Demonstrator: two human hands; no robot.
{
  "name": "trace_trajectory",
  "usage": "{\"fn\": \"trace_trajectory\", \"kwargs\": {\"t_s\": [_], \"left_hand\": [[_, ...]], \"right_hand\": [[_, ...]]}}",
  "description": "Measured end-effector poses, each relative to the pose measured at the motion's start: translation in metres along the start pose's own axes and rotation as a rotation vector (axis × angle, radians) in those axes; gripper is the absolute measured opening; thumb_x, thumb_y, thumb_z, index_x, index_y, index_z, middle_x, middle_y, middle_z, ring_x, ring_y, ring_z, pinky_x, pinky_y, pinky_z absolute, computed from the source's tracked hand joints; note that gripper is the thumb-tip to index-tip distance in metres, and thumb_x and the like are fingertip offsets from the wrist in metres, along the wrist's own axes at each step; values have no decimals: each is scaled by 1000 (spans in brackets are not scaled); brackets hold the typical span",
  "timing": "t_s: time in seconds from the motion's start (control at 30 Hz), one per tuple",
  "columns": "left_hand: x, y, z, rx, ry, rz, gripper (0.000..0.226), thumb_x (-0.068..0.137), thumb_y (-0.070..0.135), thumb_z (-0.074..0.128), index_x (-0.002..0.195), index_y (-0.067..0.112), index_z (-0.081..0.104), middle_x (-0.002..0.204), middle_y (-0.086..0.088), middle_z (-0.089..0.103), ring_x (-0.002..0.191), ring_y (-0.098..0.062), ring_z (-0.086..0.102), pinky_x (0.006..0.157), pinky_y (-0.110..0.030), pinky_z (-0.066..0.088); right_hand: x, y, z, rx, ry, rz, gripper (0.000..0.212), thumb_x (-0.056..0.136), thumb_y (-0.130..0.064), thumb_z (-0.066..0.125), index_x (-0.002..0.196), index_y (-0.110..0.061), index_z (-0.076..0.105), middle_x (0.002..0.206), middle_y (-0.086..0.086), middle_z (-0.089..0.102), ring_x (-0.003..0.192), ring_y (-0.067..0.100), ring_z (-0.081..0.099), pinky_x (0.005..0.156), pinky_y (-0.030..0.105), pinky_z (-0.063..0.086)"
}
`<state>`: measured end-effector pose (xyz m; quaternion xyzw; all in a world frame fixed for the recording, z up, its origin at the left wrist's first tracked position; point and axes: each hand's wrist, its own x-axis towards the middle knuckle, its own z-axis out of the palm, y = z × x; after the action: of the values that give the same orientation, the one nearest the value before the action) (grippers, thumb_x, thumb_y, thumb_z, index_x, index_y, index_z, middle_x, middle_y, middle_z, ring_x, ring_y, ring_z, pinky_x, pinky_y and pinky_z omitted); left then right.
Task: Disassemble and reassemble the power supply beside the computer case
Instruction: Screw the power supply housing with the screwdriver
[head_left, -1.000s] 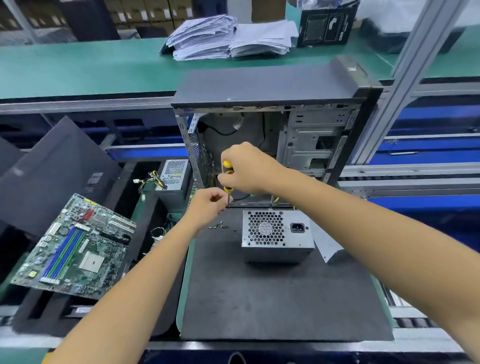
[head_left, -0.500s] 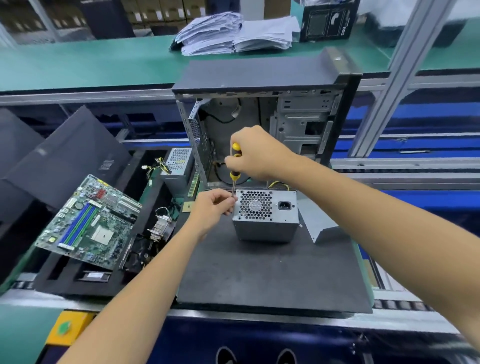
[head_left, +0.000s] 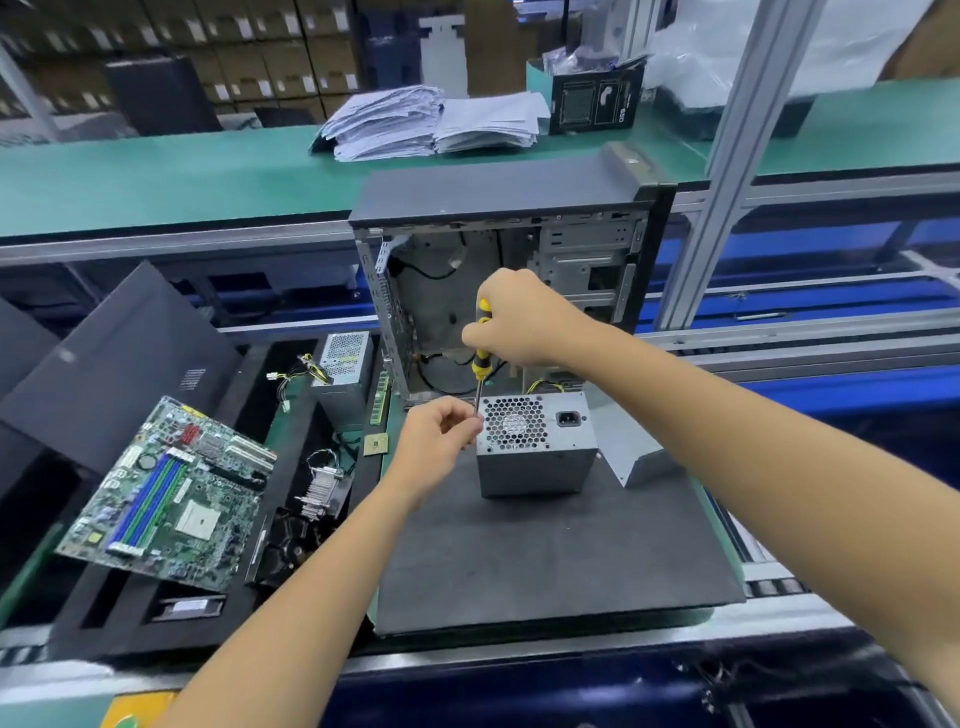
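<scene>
A grey metal power supply (head_left: 537, 465) with a honeycomb fan grille stands on a black foam mat (head_left: 550, 556), in front of the open black computer case (head_left: 511, 244). My right hand (head_left: 524, 319) grips a yellow and black screwdriver (head_left: 481, 358) held upright, its tip at the power supply's top left corner. My left hand (head_left: 439, 447) pinches the screwdriver's shaft near the tip with curled fingers, right beside that corner. Whether a screw sits under the tip is hidden by my fingers.
A grey metal cover panel (head_left: 631, 454) lies right of the power supply. A green motherboard (head_left: 171, 491), a heatsink (head_left: 324, 488), a second power supply (head_left: 345, 364) and black side panels (head_left: 119, 364) lie to the left. Paper stacks (head_left: 431, 122) sit on the green shelf behind.
Both hands with the screwdriver have moved from left of the power supply to its top left corner. The view has tilted, showing more of the shelf behind.
</scene>
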<state>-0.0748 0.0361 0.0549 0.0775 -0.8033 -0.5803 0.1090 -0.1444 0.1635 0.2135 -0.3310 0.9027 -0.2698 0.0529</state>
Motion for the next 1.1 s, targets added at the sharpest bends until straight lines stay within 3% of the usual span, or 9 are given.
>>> {"fn": "trace_trajectory", "kwargs": {"t_s": [0.2,0.37,0.5,0.73,0.87,0.97,1.03,1.1], "left_hand": [[-1,2,11,166,-112,123,14,85,3,63,73,11,61,67,13,62,61,-2,54,64,-19,45],[0,0,13,322,-128,179,30,83,10,68,70,33,53,79,14,62,71,-8,54,67,-18,43],[4,-6,13,451,-149,187,23,81,10,69,68,26,58,79,10,60,78,-9,51,70,-20,37],[0,-16,17,404,-47,165,43,79,9,72,64,39,46,83,7,62,67,-3,52,63,-8,36],[-1,-19,15,367,-33,164,38,78,11,73,67,41,53,84,4,60,65,-2,50,63,-9,37],[-1,-22,16,340,-15,133,35,77,10,75,68,38,56,84,6,60,64,-2,49,62,-9,37],[0,-22,16,345,-13,134,35,76,8,75,67,36,55,83,6,60,63,-3,49,61,-11,37],[1,-21,16,343,-14,128,35,77,7,75,67,35,56,83,5,61,64,-7,51,63,-17,41]], "right_hand": [[-4,-2,8,-20,-5,30,33,79,-14,57,60,-13,29,51,3,34,50,22,32,51,27,28],[-6,3,14,-88,-52,-37,42,80,-12,58,58,-14,21,53,1,20,53,19,18,49,28,18],[-6,12,26,-121,-98,-83,41,80,-13,57,60,-14,21,57,3,19,56,20,14,51,29,16],[-3,20,33,-147,-119,-158,39,84,-17,56,62,-13,23,61,5,24,55,20,17,51,30,18],[-2,20,27,-214,-184,-194,29,83,-19,58,66,-8,37,63,10,38,58,24,28,53,30,27],[-1,19,23,-293,-238,-287,26,80,-19,62,73,4,52,70,22,54,67,41,45,54,30,33],[1,20,21,-326,-250,-331,22,79,-20,62,80,2,60,81,18,63,80,37,60,55,34,42],[1,20,20,-343,-252,-341,20,81,-21,63,82,-1,61,84,14,64,83,34,62,60,37,48]]}}
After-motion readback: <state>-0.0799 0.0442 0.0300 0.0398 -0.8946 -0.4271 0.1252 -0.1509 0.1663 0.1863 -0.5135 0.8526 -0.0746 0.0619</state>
